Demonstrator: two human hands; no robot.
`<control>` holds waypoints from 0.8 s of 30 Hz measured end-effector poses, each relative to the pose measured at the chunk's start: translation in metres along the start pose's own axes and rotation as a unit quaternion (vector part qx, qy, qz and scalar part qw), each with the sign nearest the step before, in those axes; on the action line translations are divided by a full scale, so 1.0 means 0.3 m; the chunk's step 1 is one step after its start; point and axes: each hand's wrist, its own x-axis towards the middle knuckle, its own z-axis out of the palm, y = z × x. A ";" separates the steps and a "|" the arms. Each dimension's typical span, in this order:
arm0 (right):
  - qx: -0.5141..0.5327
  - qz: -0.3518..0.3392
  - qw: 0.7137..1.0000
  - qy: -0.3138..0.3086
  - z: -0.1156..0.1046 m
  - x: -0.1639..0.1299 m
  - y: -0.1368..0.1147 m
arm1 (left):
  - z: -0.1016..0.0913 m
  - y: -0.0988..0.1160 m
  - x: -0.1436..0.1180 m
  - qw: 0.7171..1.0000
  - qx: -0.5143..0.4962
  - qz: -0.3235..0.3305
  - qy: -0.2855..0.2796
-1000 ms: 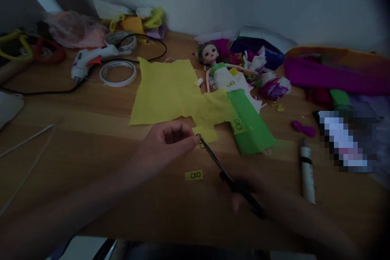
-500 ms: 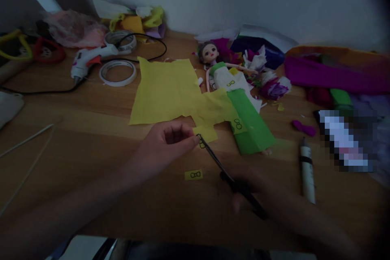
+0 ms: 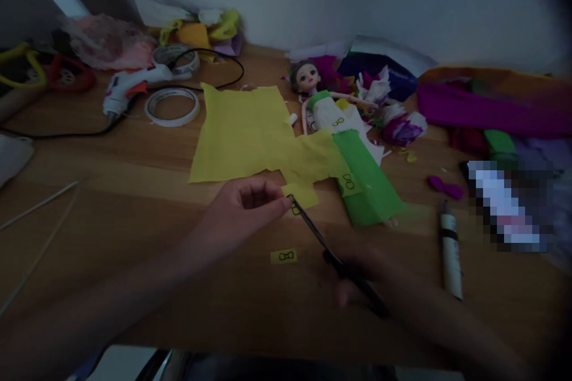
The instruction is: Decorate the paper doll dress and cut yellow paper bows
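Note:
My left hand (image 3: 252, 199) pinches a small yellow piece with a black bow outline (image 3: 295, 208) between thumb and fingertips. My right hand (image 3: 357, 271) grips black-handled scissors (image 3: 319, 235), their blades meeting the piece close to my left thumb. Behind it lies a large yellow sheet (image 3: 243, 131) of felt-like or crepe material with an uneven cut edge. Another cut yellow scrap with a bow drawn on it (image 3: 283, 256) rests on the table in front. A third bow drawing (image 3: 348, 183) shows on yellow material over a doll's green skirt (image 3: 369, 184).
A doll (image 3: 307, 78) lies at the back. A glue gun (image 3: 129, 86) with a black cord and a tape roll (image 3: 172, 108) are at the left. A marker (image 3: 451, 253), a purple bow (image 3: 445, 187) and a pixelated phone-like object (image 3: 507, 205) lie right, with coloured material (image 3: 487, 107) behind.
Both hands hold nearly the same place. The scissors' handles and my right fingers have shifted slightly, with the blade tips still at the yellow piece.

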 end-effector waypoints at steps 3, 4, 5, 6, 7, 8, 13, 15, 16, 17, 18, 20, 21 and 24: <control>0.001 -0.008 1.000 0.005 -0.001 -0.001 -0.002 | 0.002 0.005 -0.001 1.000 -0.016 0.005 -0.001; 0.001 -0.012 1.000 0.004 -0.001 0.000 -0.001 | 0.002 0.008 -0.001 1.000 -0.021 0.008 -0.004; 0.001 -0.017 1.000 0.003 -0.001 0.001 0.000 | 0.003 0.011 -0.001 1.000 -0.026 0.012 -0.006; 0.001 -0.018 1.000 0.003 -0.001 0.002 0.002 | 0.004 0.013 -0.001 0.999 -0.031 0.014 -0.008; -0.001 -0.018 1.000 0.005 -0.001 0.003 0.003 | 0.005 0.016 -0.001 0.999 -0.034 0.016 -0.010; -0.003 -0.018 1.000 0.006 0.000 0.004 0.004 | 0.006 0.018 -0.001 0.999 -0.037 0.017 -0.010; -0.013 -0.033 0.999 0.018 0.003 0.002 -0.006 | 0.004 0.014 -0.002 0.999 -0.028 0.026 -0.015; -0.009 -0.033 0.999 0.019 0.003 -0.001 -0.014 | 0.004 0.013 -0.001 0.999 -0.020 0.024 -0.016; -0.005 -0.031 0.999 0.019 0.003 -0.002 -0.016 | 0.003 0.014 -0.001 1.000 -0.018 0.021 -0.013; -0.005 -0.031 0.999 0.018 0.003 -0.003 -0.017 | 0.004 0.015 -0.001 1.000 -0.017 0.017 -0.010; -0.005 -0.030 0.999 0.018 0.003 -0.004 -0.016 | 0.004 0.017 -0.001 1.000 -0.018 0.013 -0.009; -0.002 -0.037 0.999 0.019 0.003 -0.004 -0.011 | 0.006 0.021 -0.003 1.000 -0.018 0.011 -0.007; 0.001 -0.039 0.999 0.020 0.004 -0.003 -0.008 | 0.007 0.023 -0.004 1.000 -0.016 0.009 -0.006; 0.012 -0.024 1.000 0.016 0.006 0.002 -0.002 | 0.009 0.027 -0.005 1.000 -0.018 0.001 -0.001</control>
